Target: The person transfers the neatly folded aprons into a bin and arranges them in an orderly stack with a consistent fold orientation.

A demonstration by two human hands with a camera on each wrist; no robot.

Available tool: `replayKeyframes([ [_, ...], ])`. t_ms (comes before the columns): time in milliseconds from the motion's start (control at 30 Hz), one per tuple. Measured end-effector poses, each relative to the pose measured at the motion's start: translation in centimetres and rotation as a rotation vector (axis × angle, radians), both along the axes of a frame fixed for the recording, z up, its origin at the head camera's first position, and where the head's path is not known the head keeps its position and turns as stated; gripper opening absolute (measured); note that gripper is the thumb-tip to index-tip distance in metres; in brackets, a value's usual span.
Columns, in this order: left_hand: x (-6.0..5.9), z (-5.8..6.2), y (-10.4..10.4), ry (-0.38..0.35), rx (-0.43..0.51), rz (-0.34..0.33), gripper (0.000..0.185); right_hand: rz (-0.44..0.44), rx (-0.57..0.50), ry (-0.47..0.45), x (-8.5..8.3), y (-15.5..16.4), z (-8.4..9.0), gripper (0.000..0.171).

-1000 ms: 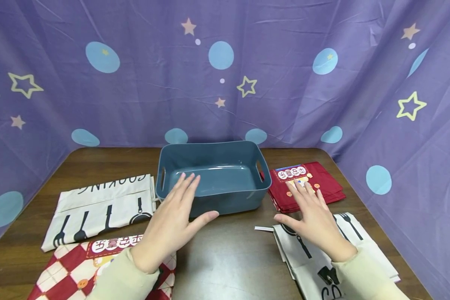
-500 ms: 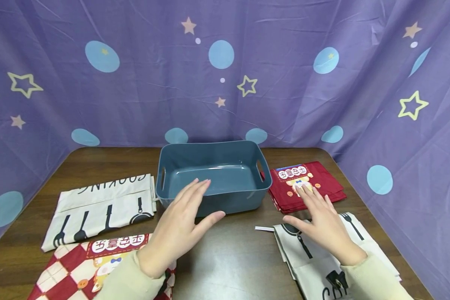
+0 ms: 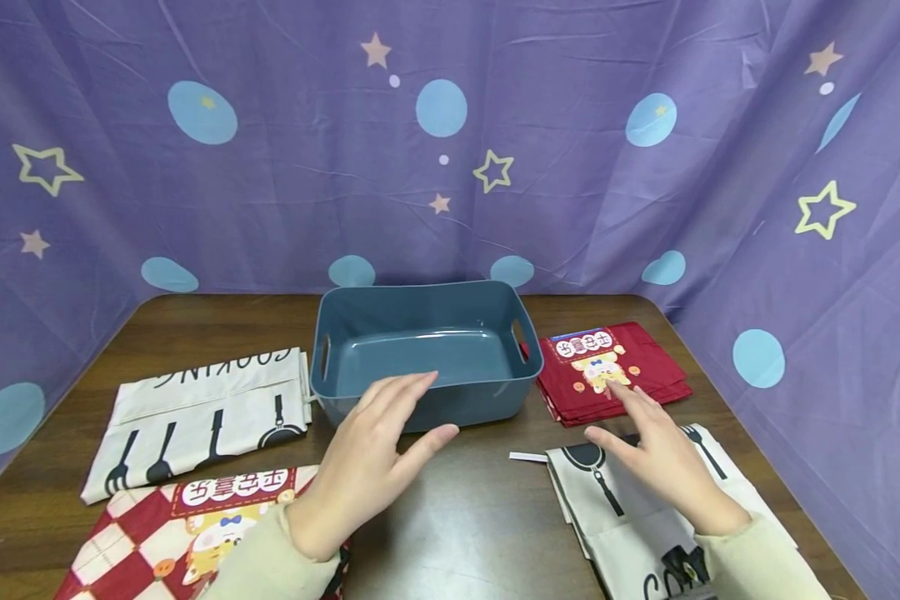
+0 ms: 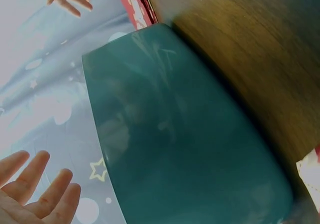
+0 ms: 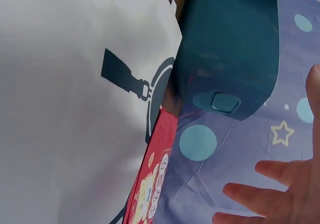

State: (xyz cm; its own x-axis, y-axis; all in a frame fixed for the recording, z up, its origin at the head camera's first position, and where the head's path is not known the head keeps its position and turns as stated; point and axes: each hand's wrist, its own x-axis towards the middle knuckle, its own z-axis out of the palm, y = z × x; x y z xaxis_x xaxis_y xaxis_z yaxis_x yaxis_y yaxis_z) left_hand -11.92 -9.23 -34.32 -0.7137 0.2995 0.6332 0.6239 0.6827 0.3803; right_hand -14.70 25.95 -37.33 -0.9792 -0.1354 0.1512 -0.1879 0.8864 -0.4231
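Observation:
My left hand (image 3: 371, 458) hovers in front of the teal plastic basket (image 3: 435, 404), fingers relaxed and holding nothing. Its fingertips overlap the basket's front wall in the head view. On the right, my right hand (image 3: 667, 462) is held over a folded white cloth (image 3: 607, 525) printed with dark utensils, also holding nothing. Just beyond its fingertips lies a folded red cloth (image 3: 645, 358) with a cartoon bear. Under my left forearm is a red-and-cream checked cloth (image 3: 135, 533), partly hidden by the sleeve. Both hands appear with spread fingers in the wrist views.
A folded white cloth (image 3: 195, 417) lettered COOKING lies left of the basket. All of it rests on a brown wooden table (image 3: 465, 517). A purple curtain (image 3: 555, 217) with stars and dots hangs behind and along the sides. A white strap (image 3: 527, 457) sticks out from the right white cloth.
Both hands have drifted a little to the right and toward the person, with the left fingers bending slightly more. The basket and cloths have stayed in place.

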Motion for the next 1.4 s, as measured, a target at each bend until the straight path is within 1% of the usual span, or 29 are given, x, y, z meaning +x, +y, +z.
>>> replayKeyframes([
  [267, 0.0, -0.2, 0.7, 0.004, 0.025, -0.016, 0.057, -0.036, -0.054, -0.046, 0.1, 0.5, -0.2, 0.075],
  [567, 0.2, -0.1, 1.3, -0.044, 0.062, -0.023, 0.055, -0.041, -0.170, -0.081, 0.0, 1.2, 0.4, 0.071],
  [800, 0.4, -0.1, 1.8, -0.082, 0.081, -0.027, 0.053, -0.054, -0.224, -0.107, -0.1, 1.5, 0.3, 0.068],
  [967, 0.5, -0.3, 2.1, -0.130, 0.102, -0.027, 0.052, -0.071, -0.257, -0.124, -0.2, 1.4, 0.1, 0.069],
  [1133, 0.7, -0.7, 2.8, -0.196, 0.111, -0.031, 0.050, -0.089, -0.285, -0.137, -0.1, 1.3, -0.1, 0.067],
  [1233, 0.8, -0.9, 3.2, -0.220, 0.116, -0.031, 0.049, -0.099, -0.297, -0.142, -0.1, 1.5, -0.2, 0.066],
  [1333, 1.0, -1.3, 3.7, -0.232, 0.121, -0.034, 0.048, -0.093, -0.319, -0.125, -0.1, 1.7, -0.5, 0.064],
  [1400, 1.2, -1.5, 4.0, -0.255, 0.129, -0.042, 0.048, -0.084, -0.342, -0.112, -0.2, 1.9, -0.7, 0.063],
])
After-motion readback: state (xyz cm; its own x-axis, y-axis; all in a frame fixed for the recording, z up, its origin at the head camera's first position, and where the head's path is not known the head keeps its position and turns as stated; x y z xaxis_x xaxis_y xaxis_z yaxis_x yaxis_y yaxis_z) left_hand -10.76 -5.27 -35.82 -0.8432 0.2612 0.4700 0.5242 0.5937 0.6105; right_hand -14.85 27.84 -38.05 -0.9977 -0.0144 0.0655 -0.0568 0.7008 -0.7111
